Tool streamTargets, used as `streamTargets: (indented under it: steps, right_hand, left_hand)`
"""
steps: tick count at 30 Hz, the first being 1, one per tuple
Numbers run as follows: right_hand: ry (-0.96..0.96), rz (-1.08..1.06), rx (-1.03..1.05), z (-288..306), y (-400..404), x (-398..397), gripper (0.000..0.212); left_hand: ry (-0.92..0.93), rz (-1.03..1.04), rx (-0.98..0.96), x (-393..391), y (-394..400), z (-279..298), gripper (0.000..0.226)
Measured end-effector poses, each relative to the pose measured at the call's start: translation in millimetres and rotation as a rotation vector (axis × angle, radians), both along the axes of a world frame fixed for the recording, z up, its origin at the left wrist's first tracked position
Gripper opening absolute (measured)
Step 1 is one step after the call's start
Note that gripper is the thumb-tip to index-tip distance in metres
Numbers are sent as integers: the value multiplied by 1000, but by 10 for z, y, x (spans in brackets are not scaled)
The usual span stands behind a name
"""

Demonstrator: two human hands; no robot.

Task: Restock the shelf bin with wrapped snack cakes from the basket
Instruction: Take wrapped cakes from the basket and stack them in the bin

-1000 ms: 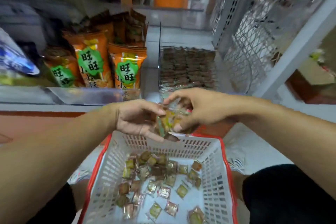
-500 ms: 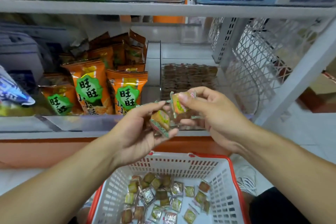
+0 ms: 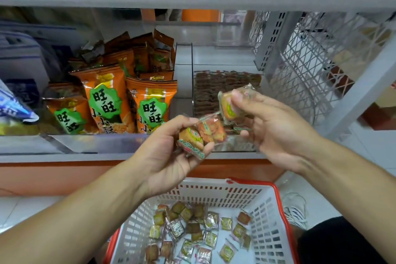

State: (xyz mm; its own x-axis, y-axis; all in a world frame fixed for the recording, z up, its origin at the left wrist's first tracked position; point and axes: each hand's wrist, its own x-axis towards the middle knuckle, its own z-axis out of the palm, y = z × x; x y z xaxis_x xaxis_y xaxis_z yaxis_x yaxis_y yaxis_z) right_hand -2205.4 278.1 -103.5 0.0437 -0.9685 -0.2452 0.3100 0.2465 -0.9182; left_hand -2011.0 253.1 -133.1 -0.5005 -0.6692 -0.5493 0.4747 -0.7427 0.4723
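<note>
My left hand grips a small bunch of wrapped snack cakes in front of the shelf edge. Up and to the right, my right hand pinches a single wrapped snack cake between thumb and fingers, just over the front of the clear shelf bin. Rows of brown cakes lie flat in that bin. Below my hands stands the white basket with a red rim, and several loose wrapped cakes are scattered on its bottom.
Orange snack bags fill the compartment left of the bin, behind a clear front lip. A white wire mesh panel and a slanted shelf post stand right of the bin. Another shelf board runs overhead. A shoe rests on the floor beside the basket.
Both hands have risen from the basket rim to shelf height with the cakes. My right hand has drawn one cake away from the bunch, up and toward the bin.
</note>
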Motion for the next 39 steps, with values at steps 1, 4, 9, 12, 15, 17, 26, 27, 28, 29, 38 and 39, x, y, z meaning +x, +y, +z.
streamTargets:
  steps: [1,4,9,12,15,17,26,27,28,29,38,39]
  right_hand:
    - [74,48,-44,18,3,-40,30]
    - [153,278,-52,9,29,-123,52]
    - [419,374,-133,-64,76,-123,40]
    - [733,282,-383,-72,88,-134,38]
    - [932,184,-675,-105,115,-117,41]
    - [939,169,-736,-126,119,-122,48]
    - [886,448,-473,-120,118,-204,43]
    - [817,457,-431,-114,118,-209,42]
    - [703,453,-373,-103,113,-212,42]
    - [551,444,-302,-95,106,-221,41]
    - [216,375,-103,-50,67,-249,33]
    - [217,369,-97,-47,66,-253,34]
  left_hand:
    - [-5,21,-8,7,1,11,46]
    - [-25,27,-57,32,17,26,48]
    - [-80,-3,-161,25,64,27,35]
    - [-82,-15,-154,46,49,42,18]
    - [-61,-93,-85,103,32,61,36]
    - [-43,-130,-62,120,38,69,50]
    - [-229,-142,-212,108,62,55,50]
    - [-229,-152,-217,107,63,61,51]
    - [-226,-156,-223,107,60,67,49]
    - [-224,-153,-224,107,57,78,46]
    - [-252,-108,-331,139,36,99,40]
    - [-264,-98,-344,146,30,95,38]
